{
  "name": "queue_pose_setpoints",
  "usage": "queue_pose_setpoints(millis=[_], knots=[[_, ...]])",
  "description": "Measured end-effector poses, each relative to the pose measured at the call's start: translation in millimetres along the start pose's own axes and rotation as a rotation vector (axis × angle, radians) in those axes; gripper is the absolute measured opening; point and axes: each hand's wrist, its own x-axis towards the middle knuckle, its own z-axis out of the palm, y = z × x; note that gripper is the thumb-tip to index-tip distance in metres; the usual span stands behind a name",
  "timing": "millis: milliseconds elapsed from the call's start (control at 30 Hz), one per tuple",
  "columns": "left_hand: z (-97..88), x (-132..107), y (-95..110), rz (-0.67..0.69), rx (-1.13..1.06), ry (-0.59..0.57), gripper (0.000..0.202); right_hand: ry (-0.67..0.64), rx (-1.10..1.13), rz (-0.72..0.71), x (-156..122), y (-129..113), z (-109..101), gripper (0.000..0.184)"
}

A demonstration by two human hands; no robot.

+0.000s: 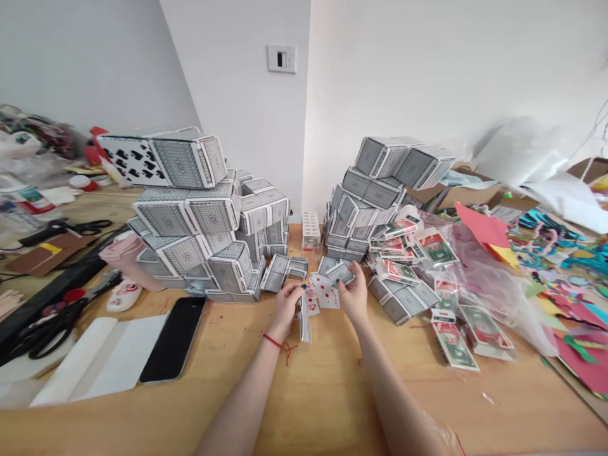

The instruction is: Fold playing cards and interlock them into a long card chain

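My left hand [286, 310], with a red string round its wrist, pinches a folded playing card [305, 326] seen nearly edge-on. Across from it, my right hand [354, 294] is closed on the edge of a grey-backed playing card [340, 272]. Between the hands lie loose face-up cards, among them a diamonds card [323, 292]. Just beyond my left hand are small grey folded-card pieces [275, 273]. Blocks made of grey-backed cards form a tall stack [183, 215] on the left and another stack [365, 196] on the right.
Red and green card boxes [453, 345] lie at the right with crumpled plastic [503, 285] and coloured paper [582, 361]. A black phone [174, 339], white paper [123, 348] and black scissors [54, 326] are at the left. A clear-wrapped pack [311, 232] stands by the wall.
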Motion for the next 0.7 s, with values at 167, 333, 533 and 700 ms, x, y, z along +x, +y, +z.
queue_pose_setpoints(millis=[167, 333, 533, 700], knots=[[-1.1, 3.5, -4.8, -0.016, -0.06, 0.007, 0.019, -0.216, 0.367, 0.218, -16.6, 0.7, 6.1, 0.043], [-2.7, 6.4, -8.0, 0.024, -0.04, 0.078, 0.025, -0.283, 0.641, 0.328, -27.9, -0.5, 12.2, 0.028], [0.5, 5.6, -6.4, 0.032, -0.055, 0.082, 0.023, -0.302, 0.706, 0.328, -32.1, 1.5, 16.1, 0.026], [2.3, 4.7, -6.3, 0.032, -0.098, 0.093, 0.023, -0.338, 0.702, 0.311, -35.4, 4.1, 18.1, 0.031]])
